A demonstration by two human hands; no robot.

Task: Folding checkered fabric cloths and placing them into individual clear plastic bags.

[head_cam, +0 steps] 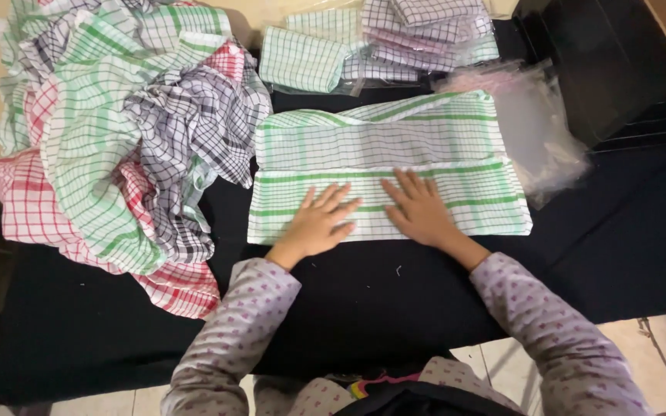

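Both hands lie flat, fingers spread and gripping nothing: left hand [319,223] and right hand [419,209] press side by side on the near half of the green checked cloth [383,166], on the black table [626,231]. Judged step: smoothing a partly folded cloth. The next fold likely needs an edge pinched beyond the fingertips; the loose cloth heap [117,139] lies left of the left fingers.

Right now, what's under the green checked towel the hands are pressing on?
The green checked towel lies on a black cloth that shows all around it. The left hand and right hand rest flat on top. Whatever sits beneath the towel's middle is covered.
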